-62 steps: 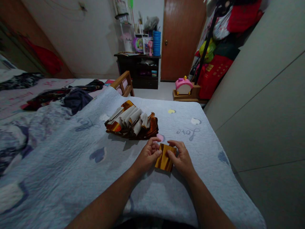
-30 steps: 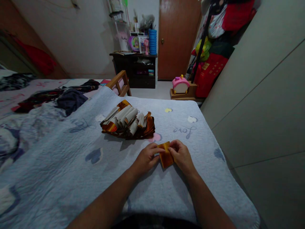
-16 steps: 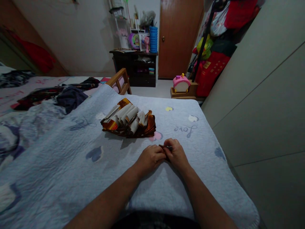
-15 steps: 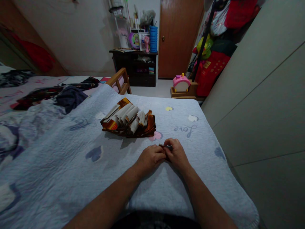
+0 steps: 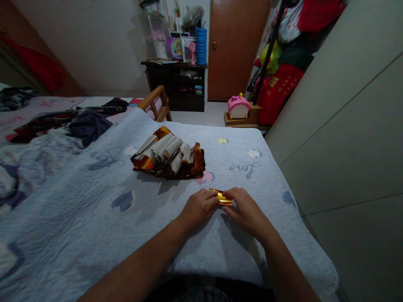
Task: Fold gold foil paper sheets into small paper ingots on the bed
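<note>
A small folded piece of gold foil paper [image 5: 221, 197] lies low over the pale blue quilt [image 5: 94, 218], pinched from both sides. My left hand [image 5: 198, 208] grips its left end with fingers closed. My right hand [image 5: 245, 209] holds the right end, fingers curled on it. Just beyond my hands sits a pile of folded gold and white papers [image 5: 168, 157], apart from both hands.
Dark clothes [image 5: 85, 123] are heaped on the bed at the left. A wooden chair back [image 5: 157, 105] stands past the bed's far edge. A grey wardrobe [image 5: 340, 126] runs along the right. A pink toy [image 5: 238, 107], a dark shelf unit [image 5: 182, 84] and a door [image 5: 234, 46] are at the back.
The gold paper, upright and wider two seconds ago, has been folded down into a narrow strip. My hands pressed together over it, then drew slightly apart, showing the strip again.
</note>
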Demonstrator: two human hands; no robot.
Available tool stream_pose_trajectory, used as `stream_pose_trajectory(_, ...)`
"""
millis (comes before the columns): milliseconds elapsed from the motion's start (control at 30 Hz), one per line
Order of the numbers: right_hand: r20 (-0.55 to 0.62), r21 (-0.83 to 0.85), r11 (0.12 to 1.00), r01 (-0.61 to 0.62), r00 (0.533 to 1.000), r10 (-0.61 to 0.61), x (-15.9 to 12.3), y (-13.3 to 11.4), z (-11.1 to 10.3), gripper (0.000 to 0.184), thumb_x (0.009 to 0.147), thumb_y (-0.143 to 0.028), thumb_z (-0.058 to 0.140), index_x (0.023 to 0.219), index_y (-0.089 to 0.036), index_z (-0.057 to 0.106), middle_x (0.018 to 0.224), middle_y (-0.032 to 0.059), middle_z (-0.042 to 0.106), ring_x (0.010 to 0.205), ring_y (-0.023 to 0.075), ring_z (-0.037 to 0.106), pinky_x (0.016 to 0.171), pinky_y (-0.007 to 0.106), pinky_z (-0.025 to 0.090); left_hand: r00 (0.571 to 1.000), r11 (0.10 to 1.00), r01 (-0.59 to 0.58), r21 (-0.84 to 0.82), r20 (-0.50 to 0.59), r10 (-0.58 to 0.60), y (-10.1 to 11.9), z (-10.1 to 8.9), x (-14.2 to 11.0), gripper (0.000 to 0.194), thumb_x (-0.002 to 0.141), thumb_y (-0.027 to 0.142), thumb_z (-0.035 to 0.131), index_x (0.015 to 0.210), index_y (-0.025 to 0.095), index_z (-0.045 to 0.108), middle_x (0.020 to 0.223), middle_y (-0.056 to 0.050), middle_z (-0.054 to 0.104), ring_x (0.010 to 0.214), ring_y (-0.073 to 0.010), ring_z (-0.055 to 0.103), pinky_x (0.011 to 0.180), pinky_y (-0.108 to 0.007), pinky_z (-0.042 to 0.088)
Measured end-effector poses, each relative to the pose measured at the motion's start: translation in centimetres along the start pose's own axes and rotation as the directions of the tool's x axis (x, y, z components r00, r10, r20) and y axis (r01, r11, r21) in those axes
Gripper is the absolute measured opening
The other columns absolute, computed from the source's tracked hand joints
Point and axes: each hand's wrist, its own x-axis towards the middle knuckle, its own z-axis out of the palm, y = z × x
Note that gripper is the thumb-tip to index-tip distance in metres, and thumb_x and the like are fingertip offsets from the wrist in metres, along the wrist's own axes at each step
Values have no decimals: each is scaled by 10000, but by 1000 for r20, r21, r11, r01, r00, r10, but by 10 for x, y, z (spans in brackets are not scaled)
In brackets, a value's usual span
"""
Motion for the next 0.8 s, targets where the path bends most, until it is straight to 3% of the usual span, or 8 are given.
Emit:
stream_pose_trajectory(67,3,-41,999,-14,1000,15,-8,3,5,279,831,-108,663,1073,-241,696,1013,64,706,950,251,597,853,390,455,1000,999,16,-39,-12,-16,3,0,0,219,969,230,554,1103,248,727,1162,-94,719,934,-227,621,855,-366,495)
stream_pose_trajectory(133,-8,-42,999,-20,1000,19,-14,9,13,217,862,-116,640,1004,-259,719,980,56,705,928,244,601,839,389,462,999,997,30,-67,-9,-31,4,0,-1,204,954,225,573,1077,255,733,1117,-87,727,925,-222,626,861,-363,498)
stream_pose_trajectory(233,-51,-1,1000,-22,998,22,-20,17,24,142,902,-169,628,920,-260,736,932,55,689,900,239,597,826,394,471,999,995,45,-85,16,-44,3,-3,-2,167,932,213,598,1020,242,737,1105,-83,729,950,-229,637,879,-372,497)
stream_pose_trajectory(433,-110,139,989,-58,991,74,-24,20,28,181,938,-187,565,846,-245,710,914,54,657,912,234,565,843,398,458,990,963,143,-228,52,-134,0,-16,-3,149,930,177,563,954,199,709,980,-60,704,916,-193,652,840,-312,499)
stream_pose_trajectory(667,-162,115,989,-93,980,111,-24,15,28,170,940,-187,549,860,-235,691,872,64,629,895,253,528,823,407,417,976,973,213,-85,65,-208,-1,-17,-1,153,931,219,566,853,186,693,826,-47,637,800,-189,596,759,-300,458)
stream_pose_trajectory(800,-181,71,992,-104,977,116,-26,17,30,118,917,-180,573,862,-233,663,849,53,634,865,249,517,800,397,389,971,970,229,-83,86,-222,-3,-16,-1,112,906,231,604,846,198,691,806,-38,650,783,-189,585,760,-304,447)
